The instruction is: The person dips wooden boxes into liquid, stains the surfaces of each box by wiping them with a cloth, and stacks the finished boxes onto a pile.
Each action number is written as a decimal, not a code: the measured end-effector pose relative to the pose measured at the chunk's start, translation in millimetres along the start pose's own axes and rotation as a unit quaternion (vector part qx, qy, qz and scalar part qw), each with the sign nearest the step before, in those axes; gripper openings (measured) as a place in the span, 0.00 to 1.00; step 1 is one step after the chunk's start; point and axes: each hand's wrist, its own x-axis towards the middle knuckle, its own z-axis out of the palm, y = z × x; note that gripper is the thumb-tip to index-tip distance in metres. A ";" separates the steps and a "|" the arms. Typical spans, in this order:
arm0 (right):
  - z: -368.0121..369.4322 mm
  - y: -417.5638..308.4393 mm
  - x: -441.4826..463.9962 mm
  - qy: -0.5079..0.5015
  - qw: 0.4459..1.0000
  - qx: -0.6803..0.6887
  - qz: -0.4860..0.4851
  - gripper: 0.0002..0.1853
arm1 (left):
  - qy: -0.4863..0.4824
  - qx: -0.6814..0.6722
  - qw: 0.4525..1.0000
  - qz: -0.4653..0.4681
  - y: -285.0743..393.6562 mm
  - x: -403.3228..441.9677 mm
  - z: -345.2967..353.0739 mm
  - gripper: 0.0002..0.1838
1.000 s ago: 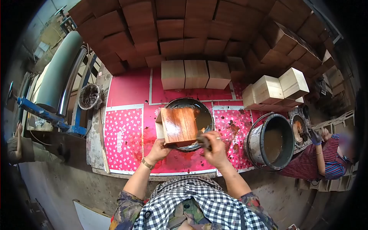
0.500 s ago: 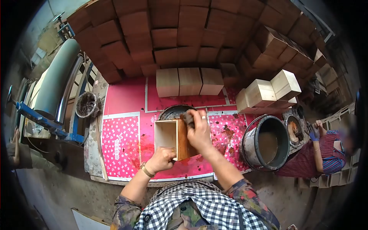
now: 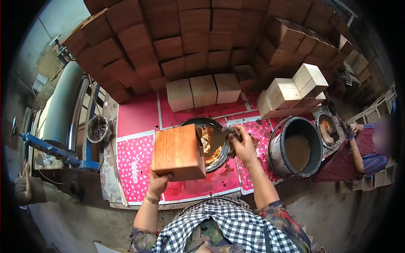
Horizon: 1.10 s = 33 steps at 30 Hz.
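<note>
My left hand [image 3: 158, 181] is closed on the lower edge of a wooden box [image 3: 176, 145], stained orange-brown, and holds it tilted above the table. The box's open side is turned out of sight. In my right hand [image 3: 244, 147] is a dark, wet rag [image 3: 231, 135], gripped by the fingers at the right rim of a round basin [image 3: 221, 125]. Brown liquid shows inside the basin, which the box partly covers. Rag and box are apart.
Pale unstained boxes [image 3: 203, 90] line the table's back, with more pale boxes [image 3: 283, 93] at right. Stacked brown boxes [image 3: 194, 25] wall the far side. A bucket [image 3: 274, 154] of murky liquid stands right, near a co-worker [image 3: 358, 147]. A small pot [image 3: 98, 128] sits left.
The box has turned, its open side no longer facing me, and moved left. My right hand has moved off it to the right with the rag, uncovering more of the basin.
</note>
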 end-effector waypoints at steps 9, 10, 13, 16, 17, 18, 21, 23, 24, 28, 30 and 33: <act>93.5 -33.5 12.0 -0.050 0.971 -0.142 -0.184 0.18 | 0.050 -0.265 0.963 0.004 -17.3 7.3 15.3 0.28; 92.0 -25.8 26.8 -0.020 0.972 -0.156 -0.175 0.18 | 0.060 -0.255 0.965 0.013 -14.3 5.8 16.9 0.28; 80.6 -0.6 31.5 -0.007 0.965 -0.191 -0.177 0.16 | 0.093 -0.253 0.962 0.032 -11.3 5.4 15.0 0.28; 67.7 6.3 -7.5 -0.032 0.958 -0.257 -0.124 0.15 | 0.112 -0.266 0.957 0.028 -19.9 -1.5 5.3 0.28; 63.9 4.4 -18.3 -0.045 0.958 -0.267 -0.092 0.14 | 0.106 -0.249 0.962 0.029 -19.4 -4.6 7.4 0.28; 63.9 7.4 -25.2 -0.059 0.957 -0.262 -0.111 0.17 | 0.100 -0.232 0.967 0.032 -20.0 -6.1 9.6 0.27; 82.0 -20.7 -37.9 -0.128 0.961 -0.178 -0.171 0.19 | 0.107 -0.220 0.970 0.015 -23.1 -4.5 8.6 0.29; 94.2 -26.2 -19.4 -0.078 0.964 -0.179 -0.182 0.18 | 0.098 -0.234 0.967 0.023 -21.0 -0.6 11.9 0.29; 99.5 -24.9 -4.9 -0.047 0.966 -0.176 -0.183 0.17 | 0.107 -0.234 0.966 0.028 -18.6 0.8 17.3 0.29; 88.3 27.4 24.3 0.015 0.956 -0.254 -0.144 0.16 | 0.117 -0.239 0.963 0.050 -15.1 -1.9 17.9 0.26; 76.4 50.0 4.8 -0.002 0.950 -0.263 -0.167 0.17 | 0.136 -0.238 0.960 0.062 -15.4 1.2 16.5 0.25; 47.4 72.8 -37.3 -0.147 0.956 -0.224 -0.121 0.17 | 0.160 -0.164 0.970 0.077 -13.0 -0.5 13.4 0.22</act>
